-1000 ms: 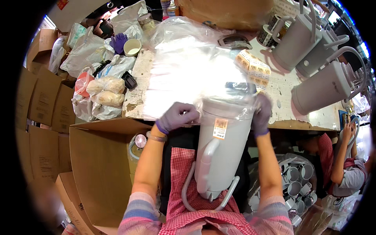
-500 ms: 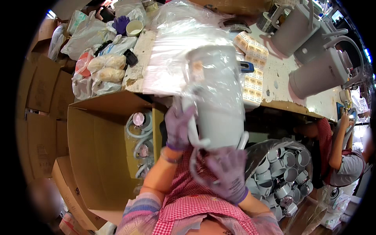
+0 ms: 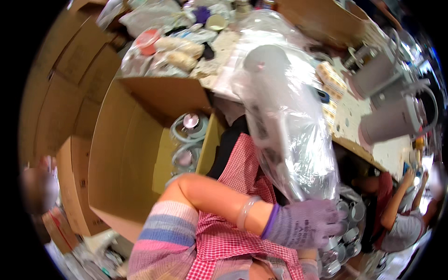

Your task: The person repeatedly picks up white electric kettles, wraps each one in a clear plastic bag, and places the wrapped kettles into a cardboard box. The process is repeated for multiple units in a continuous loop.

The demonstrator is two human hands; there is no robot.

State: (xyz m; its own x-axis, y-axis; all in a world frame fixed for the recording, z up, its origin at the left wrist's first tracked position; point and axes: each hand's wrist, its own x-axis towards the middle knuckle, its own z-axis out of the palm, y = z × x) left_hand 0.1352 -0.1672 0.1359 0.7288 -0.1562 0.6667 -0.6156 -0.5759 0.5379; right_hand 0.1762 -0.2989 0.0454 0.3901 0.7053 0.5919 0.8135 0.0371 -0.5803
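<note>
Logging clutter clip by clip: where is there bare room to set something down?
Tabletop shows bare between the label strip and the grey jugs, and narrowly between the bagged bundles and the plastic film. Crowded: the middle, under the wrapped jug, and the left end, under bags.

Packing workshop: stacked cartons point(image 3: 67, 98), label strips point(image 3: 332, 80), bagged grey jug point(image 3: 298, 126), worktable point(image 3: 348, 122), co-worker point(image 3: 397, 235) nearby.

You are facing a pale, worn worktable point(image 3: 349, 120), its front edge running to your right; brown cartons point(image 3: 65, 102) are standing stacked along your left, and bluish light point(image 3: 435, 63) is showing far right.
</note>
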